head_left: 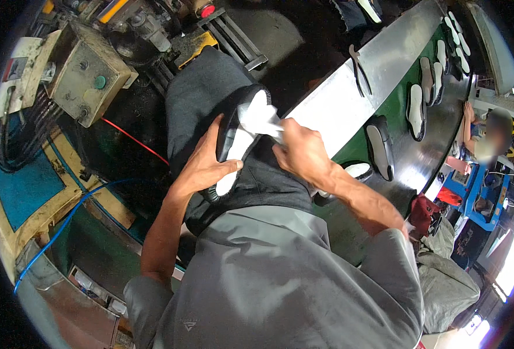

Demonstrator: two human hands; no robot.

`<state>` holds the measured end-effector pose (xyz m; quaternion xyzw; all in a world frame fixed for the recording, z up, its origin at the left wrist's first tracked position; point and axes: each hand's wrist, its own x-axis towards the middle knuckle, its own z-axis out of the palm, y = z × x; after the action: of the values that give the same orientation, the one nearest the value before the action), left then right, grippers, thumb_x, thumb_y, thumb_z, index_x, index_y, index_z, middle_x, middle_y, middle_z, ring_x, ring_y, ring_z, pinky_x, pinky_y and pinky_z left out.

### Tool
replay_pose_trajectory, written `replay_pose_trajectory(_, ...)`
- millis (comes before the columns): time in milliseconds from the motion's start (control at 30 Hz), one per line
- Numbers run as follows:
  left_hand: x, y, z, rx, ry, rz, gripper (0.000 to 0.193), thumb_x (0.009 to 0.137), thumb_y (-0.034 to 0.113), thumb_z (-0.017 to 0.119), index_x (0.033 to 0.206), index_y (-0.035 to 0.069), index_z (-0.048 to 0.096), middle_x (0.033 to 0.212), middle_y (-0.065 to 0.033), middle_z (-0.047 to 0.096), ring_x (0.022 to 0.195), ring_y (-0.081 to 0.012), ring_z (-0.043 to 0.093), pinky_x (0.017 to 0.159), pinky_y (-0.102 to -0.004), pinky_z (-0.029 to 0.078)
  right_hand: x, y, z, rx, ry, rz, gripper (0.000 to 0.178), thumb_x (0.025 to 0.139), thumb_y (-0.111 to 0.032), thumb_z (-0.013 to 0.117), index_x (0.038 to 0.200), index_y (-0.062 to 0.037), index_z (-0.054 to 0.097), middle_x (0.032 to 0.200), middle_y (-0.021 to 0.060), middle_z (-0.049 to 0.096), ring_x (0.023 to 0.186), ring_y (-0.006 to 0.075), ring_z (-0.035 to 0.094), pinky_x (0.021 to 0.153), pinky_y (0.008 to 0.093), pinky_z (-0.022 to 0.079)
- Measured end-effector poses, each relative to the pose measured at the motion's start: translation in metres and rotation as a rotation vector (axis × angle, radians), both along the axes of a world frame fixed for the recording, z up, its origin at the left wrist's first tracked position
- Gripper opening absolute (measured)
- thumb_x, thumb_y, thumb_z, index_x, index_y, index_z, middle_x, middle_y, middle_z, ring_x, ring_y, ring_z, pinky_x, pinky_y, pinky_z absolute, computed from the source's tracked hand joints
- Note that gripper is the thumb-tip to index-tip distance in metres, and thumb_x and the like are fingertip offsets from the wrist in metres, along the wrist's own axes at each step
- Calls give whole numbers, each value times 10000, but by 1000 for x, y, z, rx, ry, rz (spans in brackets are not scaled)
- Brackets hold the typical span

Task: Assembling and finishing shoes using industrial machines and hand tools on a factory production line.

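Observation:
A black shoe upper with a white bottom (232, 156) rests across my lap, its bottom facing up. My left hand (203, 166) wraps round it, with the thumb on the white bottom and the fingers along the black side. In my right hand (303, 148) is a pale, shiny tool (273, 127), its head smeared by motion over the wider part of the shoe bottom. Its handle is hidden in my closed fist, so I cannot tell its exact kind.
Metal pincers (360, 72) lie on the bright metal ledge (338, 110) to my right. Beyond it, several black shoes with pale bottoms (380, 148) lie along a green and metal line. A person (472, 128) is at the far right. A control box (88, 78) stands at the left.

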<state>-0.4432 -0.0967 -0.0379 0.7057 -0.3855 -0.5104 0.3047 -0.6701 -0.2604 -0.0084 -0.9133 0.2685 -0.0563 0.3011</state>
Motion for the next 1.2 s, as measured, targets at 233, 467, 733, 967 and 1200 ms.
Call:
replay_pose_trajectory(233,14,9,-9,-2,121,-22,1202,787,234,934,1712,-13,207,1699,-309,365,1598,-398,371,1304,-445,310,1,10,5,-33,40,125,387,819,-133,832,1055,-35,542,889,166,664,721,382,708,652,483,577)
replay_pose_trajectory(467,13,28,-1,-56,192,-71,1294,756,160,939,1733,-11,107,1760,-291,243,1651,-394,246,1341,-426,233,-7,-6,-4,-130,229,273,284,858,-60,759,1036,-50,539,865,148,644,742,362,713,652,486,582)
replay_pose_trajectory(733,19,18,-10,-131,479,50,1216,797,105,894,1748,40,140,1715,-213,364,1577,-333,376,1289,-408,323,7,-14,-31,50,423,35,298,873,-128,760,1044,-7,549,884,256,697,824,477,716,724,556,578)
replay_pose_trajectory(967,25,88,-31,-214,1227,540,980,788,60,697,1696,16,334,1571,-203,568,1378,-320,623,1167,-433,510,16,6,-20,280,-19,-257,176,885,-32,682,1031,38,615,810,218,666,747,235,645,723,388,532)
replay_pose_trajectory(1200,19,238,-22,-602,1133,1113,773,870,172,692,1565,-68,453,1362,-294,683,1178,-439,731,1049,-610,608,-13,-19,-77,551,58,-389,117,953,-58,699,1048,11,697,899,86,725,861,171,640,830,337,526)
